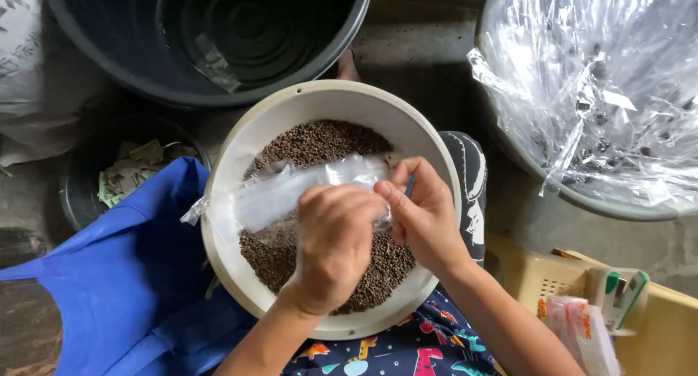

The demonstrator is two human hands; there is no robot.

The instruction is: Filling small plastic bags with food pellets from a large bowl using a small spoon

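Observation:
A white round bowl [240, 136] rests on my lap, filled with small brown pellets [320, 140]. Over it lies a small clear plastic bag [283, 191], stretched out to the left. My left hand [334, 245] is closed around the bag's right end. Right beside it, my right hand [425, 212] pinches the same end and also holds a thin blue stick-like thing [411, 184] between its fingers. Both hands hover above the pellets, touching each other.
A large dark tub [218, 34] stands beyond the bowl. At the right is a grey basin [582, 194] full of clear plastic bags. A blue cloth [123, 274] lies left, a dark bowl of paper slips [123, 176] behind it. A yellow basket [538, 274] with small packets sits lower right.

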